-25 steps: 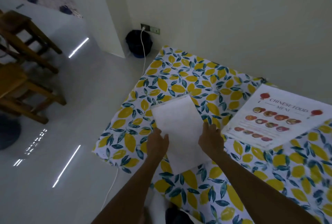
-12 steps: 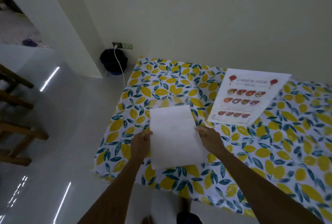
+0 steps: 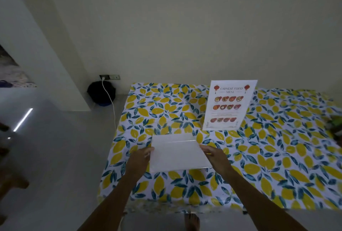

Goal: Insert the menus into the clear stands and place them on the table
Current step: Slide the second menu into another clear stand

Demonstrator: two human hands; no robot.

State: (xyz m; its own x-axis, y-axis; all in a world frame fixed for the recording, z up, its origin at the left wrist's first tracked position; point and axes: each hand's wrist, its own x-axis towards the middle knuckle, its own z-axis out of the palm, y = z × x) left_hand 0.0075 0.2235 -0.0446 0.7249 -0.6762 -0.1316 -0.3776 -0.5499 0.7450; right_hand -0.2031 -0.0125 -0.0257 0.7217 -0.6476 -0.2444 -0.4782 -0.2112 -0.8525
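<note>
Hands, left hand (image 3: 139,160) and right hand (image 3: 215,156), grasp blank-backed menu sheet (image 3: 177,154) at lower centre by its edges; insertion likely follows, needing a clear stand, none discernible here.

The tablecloth (image 3: 166,112) was white, printed all over with yellow lemons and dark teal leaves. At its twelve o'clock edge a white menu (image 3: 230,105) carried red lanterns, dark lettering and rows of red-orange dish pictures. The sheet (image 3: 177,154) at seven o'clock from it was plain white. The wall (image 3: 166,27) was pale cream, the floor (image 3: 61,156) glossy grey.
</note>
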